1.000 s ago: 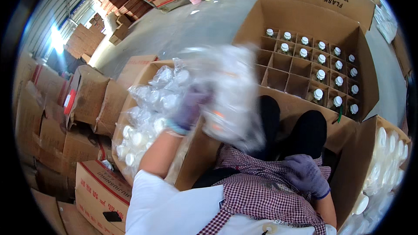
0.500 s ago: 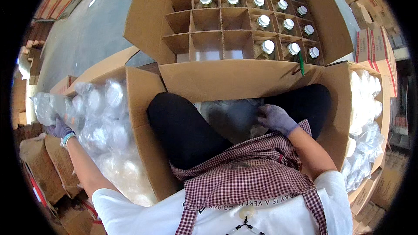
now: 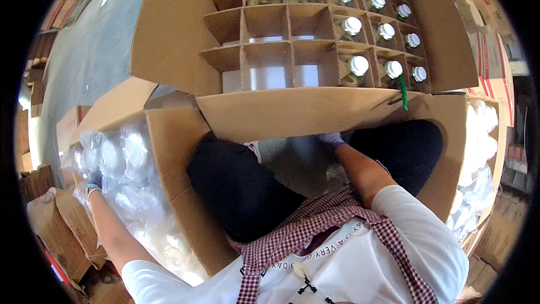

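Note:
My left hand (image 3: 94, 182), in a grey-purple glove, is in among the clear plastic-wrapped items (image 3: 132, 160) in the carton at my left. Its fingers are hidden by the plastic. Low between my knees, my gloved right hand (image 3: 332, 139) reaches under the front flap (image 3: 315, 110) of the divided carton; the flap covers its fingers. That carton's cardboard dividers (image 3: 292, 36) hold glass bottles with white caps (image 3: 351, 26) in several cells, mainly at the right and back. Front-left cells (image 3: 267, 70) hold no bottles. A green strip (image 3: 404, 93) hangs over the front edge.
At my right stands another carton (image 3: 458, 152) with white and plastic-wrapped items (image 3: 478, 152). Stacked brown cartons (image 3: 64, 228) lie beyond my left arm. Grey floor (image 3: 107, 45) shows at far left. My knees (image 3: 233, 186) sit close against the divided carton.
My left hand has moved down and inward, into the wrapped items it was holding at the outer edge. My right hand has gone forward from my right thigh to under the flap. The view has shifted.

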Available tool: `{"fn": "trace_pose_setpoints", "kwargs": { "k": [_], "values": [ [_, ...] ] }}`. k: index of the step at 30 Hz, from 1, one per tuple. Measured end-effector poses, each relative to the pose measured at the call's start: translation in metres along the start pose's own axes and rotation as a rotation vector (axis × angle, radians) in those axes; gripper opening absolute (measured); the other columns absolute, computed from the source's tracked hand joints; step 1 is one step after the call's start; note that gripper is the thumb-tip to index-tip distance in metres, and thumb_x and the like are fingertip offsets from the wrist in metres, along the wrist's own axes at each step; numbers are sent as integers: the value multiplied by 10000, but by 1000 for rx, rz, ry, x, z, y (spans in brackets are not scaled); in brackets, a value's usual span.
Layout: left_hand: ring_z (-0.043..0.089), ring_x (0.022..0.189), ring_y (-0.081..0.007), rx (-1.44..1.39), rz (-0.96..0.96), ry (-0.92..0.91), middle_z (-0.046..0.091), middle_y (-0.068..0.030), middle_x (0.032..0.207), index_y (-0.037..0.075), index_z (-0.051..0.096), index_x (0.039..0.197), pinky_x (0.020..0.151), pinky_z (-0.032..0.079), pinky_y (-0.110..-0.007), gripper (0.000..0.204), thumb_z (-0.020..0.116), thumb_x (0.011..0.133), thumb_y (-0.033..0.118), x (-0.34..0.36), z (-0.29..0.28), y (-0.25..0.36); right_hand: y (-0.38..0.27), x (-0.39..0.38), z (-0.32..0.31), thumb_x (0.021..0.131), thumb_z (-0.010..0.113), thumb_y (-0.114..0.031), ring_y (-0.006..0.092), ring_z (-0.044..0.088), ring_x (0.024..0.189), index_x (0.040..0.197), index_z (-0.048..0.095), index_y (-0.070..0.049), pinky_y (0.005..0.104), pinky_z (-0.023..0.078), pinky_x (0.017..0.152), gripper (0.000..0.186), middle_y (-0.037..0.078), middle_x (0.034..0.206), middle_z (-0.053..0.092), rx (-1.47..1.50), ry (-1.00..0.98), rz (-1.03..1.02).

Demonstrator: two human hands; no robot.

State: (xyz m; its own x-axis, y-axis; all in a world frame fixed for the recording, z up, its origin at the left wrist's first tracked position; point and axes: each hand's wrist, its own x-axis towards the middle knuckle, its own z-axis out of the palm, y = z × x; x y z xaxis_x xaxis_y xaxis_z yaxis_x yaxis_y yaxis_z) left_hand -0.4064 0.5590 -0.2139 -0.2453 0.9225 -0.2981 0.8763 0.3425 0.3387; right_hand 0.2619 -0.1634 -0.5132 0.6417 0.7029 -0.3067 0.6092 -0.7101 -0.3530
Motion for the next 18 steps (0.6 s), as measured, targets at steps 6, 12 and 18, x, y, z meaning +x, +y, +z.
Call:
{"fn": "trace_pose_setpoints", "kwargs": {
  "k": [6,12,18],
  "values": [
    [639,1101,-344,590,193,21,637,-224,1219,37,625,1238,886,526,-423,461,599,938,386,-31,-28,36,-65,-9,-40,934,497,-483,345,488,1319,1327,603,-144,503,356,1102,530,152,1405,563,29,-12,-30],
    [675,1044,-383,604,583,-49,692,-262,1100,30,690,1138,844,530,-443,454,615,920,421,-79,-70,43,-92,-44,-84,811,561,-357,354,685,1020,1052,737,-66,448,524,904,417,188,1100,711,-54,-406,-70],
    [671,868,-365,224,660,-31,698,-238,977,-32,664,1036,755,512,-460,451,624,938,407,-144,-51,78,-113,-123,-169,786,651,-240,323,715,899,893,784,-111,432,557,813,214,166,933,742,-249,-312,-231]
  ]
}}
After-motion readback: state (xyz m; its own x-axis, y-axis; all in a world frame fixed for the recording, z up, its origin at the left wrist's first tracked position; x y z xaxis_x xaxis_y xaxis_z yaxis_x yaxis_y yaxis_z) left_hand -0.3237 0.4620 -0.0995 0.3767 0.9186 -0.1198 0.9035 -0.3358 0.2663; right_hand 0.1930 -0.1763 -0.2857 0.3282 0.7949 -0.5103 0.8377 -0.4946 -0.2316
